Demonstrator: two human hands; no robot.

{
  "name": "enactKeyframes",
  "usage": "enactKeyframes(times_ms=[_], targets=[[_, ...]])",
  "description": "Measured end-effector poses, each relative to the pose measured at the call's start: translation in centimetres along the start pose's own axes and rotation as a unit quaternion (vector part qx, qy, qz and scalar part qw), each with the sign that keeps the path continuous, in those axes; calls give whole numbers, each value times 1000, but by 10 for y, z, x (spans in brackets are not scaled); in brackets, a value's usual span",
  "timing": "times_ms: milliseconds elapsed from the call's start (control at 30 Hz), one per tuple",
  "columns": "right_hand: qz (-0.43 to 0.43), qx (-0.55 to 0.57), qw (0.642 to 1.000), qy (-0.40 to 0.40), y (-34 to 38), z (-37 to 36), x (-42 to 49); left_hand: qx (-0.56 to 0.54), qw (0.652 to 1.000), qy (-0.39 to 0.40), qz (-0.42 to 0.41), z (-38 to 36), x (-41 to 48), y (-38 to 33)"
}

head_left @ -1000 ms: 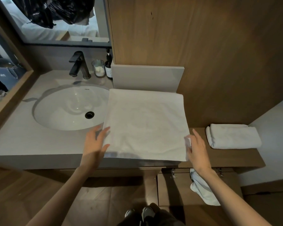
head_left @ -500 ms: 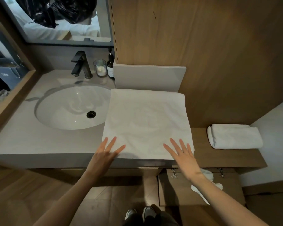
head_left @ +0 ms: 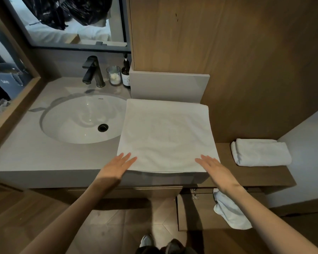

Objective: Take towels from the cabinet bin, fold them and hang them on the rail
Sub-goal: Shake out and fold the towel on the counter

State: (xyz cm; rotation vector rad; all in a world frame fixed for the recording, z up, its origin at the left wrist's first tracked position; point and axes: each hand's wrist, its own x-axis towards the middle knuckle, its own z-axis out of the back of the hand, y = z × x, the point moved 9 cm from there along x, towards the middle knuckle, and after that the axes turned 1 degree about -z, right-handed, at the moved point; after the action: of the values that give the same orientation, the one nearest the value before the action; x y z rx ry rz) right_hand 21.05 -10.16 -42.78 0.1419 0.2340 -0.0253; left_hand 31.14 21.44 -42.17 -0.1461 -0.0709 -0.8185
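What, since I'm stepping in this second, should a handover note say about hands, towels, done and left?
Left hand: open, flat on the spread towel's near left corner.
Right hand: open, flat on its near right corner.
Spread towel lies on the counter beside the sink; folded towel sits on the wooden shelf; loose towel hangs from the cabinet below.
Done: one towel folded.
Left: fold this one, hang both; rail not in view.

I saw the hanging towel (head_left: pixel 226 211) partly hidden behind my right forearm (head_left: pixel 264 213) | bottle (head_left: pixel 126 76) label was too small for me to read | shoes (head_left: pixel 146 241) were cut off by the bottom edge | left hand (head_left: pixel 116 167) and right hand (head_left: pixel 214 169) covered the flat towel's (head_left: pixel 165 136) near corners
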Motion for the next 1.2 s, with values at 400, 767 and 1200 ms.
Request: enactKeyframes(times_ms=[400,767,1200], targets=[[-1,213,926,-311,-9,150,-62,-229,936,-233,131,141,-9,-12],[42,335,777,-532,-23,236,-202,-354,775,-487,190,255,-79,-117],[-75,243,932,-259,-49,115,-156,-382,826,-249,331,123,-113,-71]])
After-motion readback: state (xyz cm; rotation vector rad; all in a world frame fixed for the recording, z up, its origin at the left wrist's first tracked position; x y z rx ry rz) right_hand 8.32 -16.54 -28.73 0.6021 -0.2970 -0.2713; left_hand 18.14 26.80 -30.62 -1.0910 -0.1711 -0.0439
